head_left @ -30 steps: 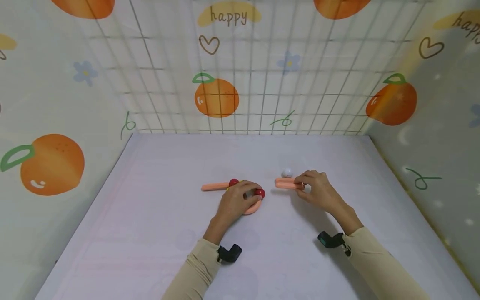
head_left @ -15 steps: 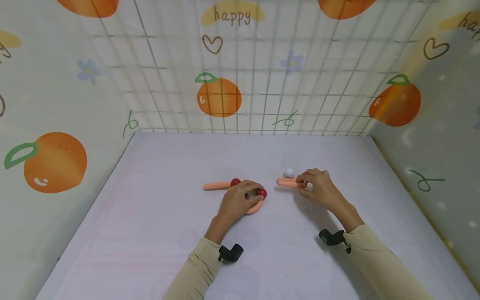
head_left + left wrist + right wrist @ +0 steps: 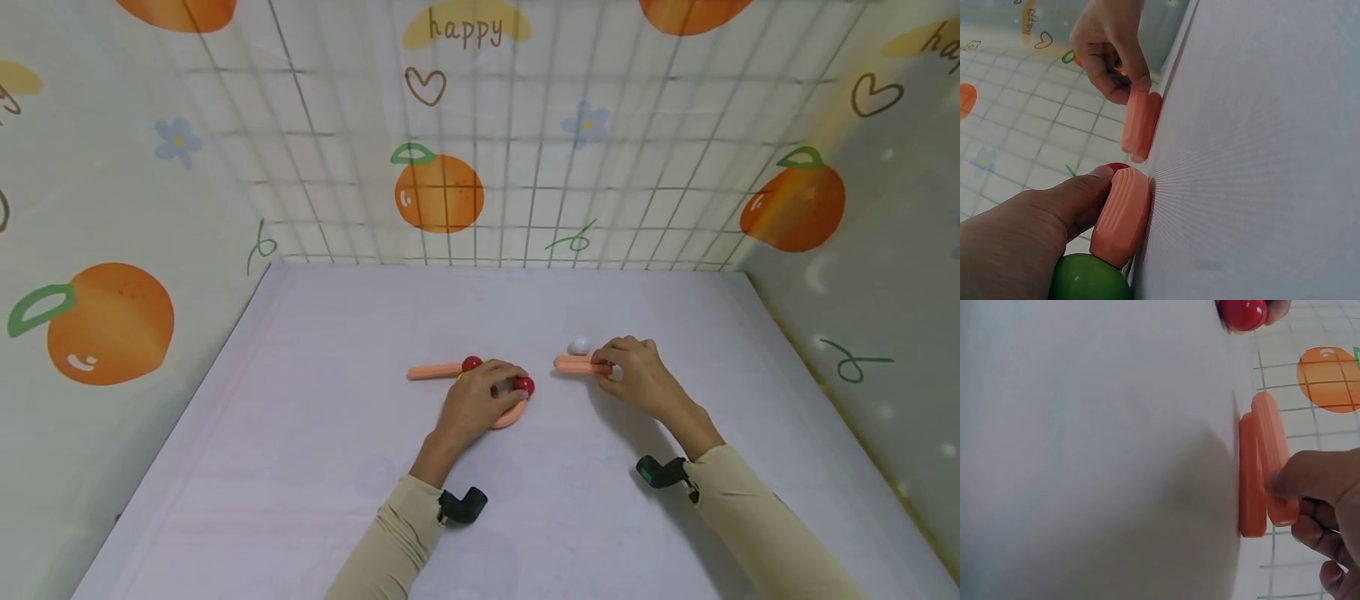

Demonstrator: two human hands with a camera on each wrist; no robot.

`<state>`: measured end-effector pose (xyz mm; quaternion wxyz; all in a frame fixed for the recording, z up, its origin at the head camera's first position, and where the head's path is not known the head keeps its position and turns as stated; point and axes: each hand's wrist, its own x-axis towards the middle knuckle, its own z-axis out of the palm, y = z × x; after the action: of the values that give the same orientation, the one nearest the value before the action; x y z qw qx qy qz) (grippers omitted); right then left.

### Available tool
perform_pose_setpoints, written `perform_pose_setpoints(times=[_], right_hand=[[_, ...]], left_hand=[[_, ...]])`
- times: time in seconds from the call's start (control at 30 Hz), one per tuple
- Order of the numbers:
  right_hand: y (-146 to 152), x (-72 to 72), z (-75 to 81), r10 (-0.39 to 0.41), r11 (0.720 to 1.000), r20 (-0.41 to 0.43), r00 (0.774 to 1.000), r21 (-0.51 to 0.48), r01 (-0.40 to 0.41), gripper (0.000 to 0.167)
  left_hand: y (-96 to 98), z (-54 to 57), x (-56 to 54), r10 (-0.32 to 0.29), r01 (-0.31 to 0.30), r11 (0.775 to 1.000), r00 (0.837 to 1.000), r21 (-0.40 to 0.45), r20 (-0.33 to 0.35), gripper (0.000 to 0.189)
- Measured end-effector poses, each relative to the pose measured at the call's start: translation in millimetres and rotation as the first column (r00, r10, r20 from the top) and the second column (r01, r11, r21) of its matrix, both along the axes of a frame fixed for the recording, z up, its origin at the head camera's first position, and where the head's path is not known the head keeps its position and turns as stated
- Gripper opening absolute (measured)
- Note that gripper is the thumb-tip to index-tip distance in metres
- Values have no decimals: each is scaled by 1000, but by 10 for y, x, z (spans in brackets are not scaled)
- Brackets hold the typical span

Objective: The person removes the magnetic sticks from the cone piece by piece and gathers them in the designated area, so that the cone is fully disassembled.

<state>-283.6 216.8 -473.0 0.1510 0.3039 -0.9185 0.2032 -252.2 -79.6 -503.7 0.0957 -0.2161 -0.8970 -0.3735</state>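
Two beige sleeves (image 3: 390,533) come in from the near side, each with a small black camera (image 3: 462,506) at the wrist. The left hand (image 3: 474,402) is curled low over a group of parts at the middle of the counter (image 3: 225,467), its thumb and fingers pinching a glossy red ball (image 3: 527,387). A curved salmon piece (image 3: 510,417) bends out from beneath that hand, and in the left wrist view a green ball (image 3: 1090,278) sits against its end nearer the wrist. Just past the knuckles show a second red ball (image 3: 472,364) and a bit of yellow, mostly hidden; a straight salmon bar (image 3: 435,372) runs from this ball out to the left.

Over to the right, the right hand (image 3: 637,375) pinches one end of a ribbed salmon rod (image 3: 1270,434) between thumb and fingers. A matching lower rod (image 3: 1252,481) lies close alongside, between the pinched one and the counter; whether it rests on the surface is hard to tell. Just beyond the rods is a white ball (image 3: 580,344). Behind the counter stands a pale backdrop printed with oranges (image 3: 442,193), crossed by a dark grid (image 3: 525,227).
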Motion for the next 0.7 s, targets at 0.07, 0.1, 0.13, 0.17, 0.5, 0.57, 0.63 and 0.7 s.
perform_pose_setpoints(times=[0.07, 0.1, 0.13, 0.17, 0.5, 0.57, 0.63, 0.7], right_hand=[[-5, -7, -6, -6, 1000, 7, 1000, 5, 6, 21], [-5, -11, -12, -10, 1000, 10, 1000, 11, 10, 22], [-8, -14, -17, -17, 1000, 12, 1000, 18, 17, 22], [-10, -15, -20, -21, 999, 13, 1000, 24, 21, 23], [-21, -24, -41, -66, 996, 14, 998, 63, 65, 22], [-20, -28, -42, -72, 995, 9, 997, 69, 72, 21], [-20, -36, -45, -79, 994, 13, 997, 76, 78, 21], [-25, -35, -41, -83, 993, 16, 996, 81, 81, 21]], left_hand=[[1, 1, -3, -1, 1, 1000, 1000, -1, -4, 27], [1, 0, -4, -2, 2, 1000, 1000, -3, -5, 27], [1, -1, -5, -2, 2, 1000, 1000, -5, -6, 27], [1, -2, -6, -2, 2, 1000, 1000, -6, -4, 27], [0, -21, -21, -10, 10, 1000, 1000, 1, -4, 28], [-2, -20, -21, -8, 8, 1000, 1000, -2, -4, 28], [-4, -17, -15, -6, 6, 1000, 1000, -7, -5, 28], [-7, -14, -10, -5, 5, 1000, 1000, -9, -3, 29]])
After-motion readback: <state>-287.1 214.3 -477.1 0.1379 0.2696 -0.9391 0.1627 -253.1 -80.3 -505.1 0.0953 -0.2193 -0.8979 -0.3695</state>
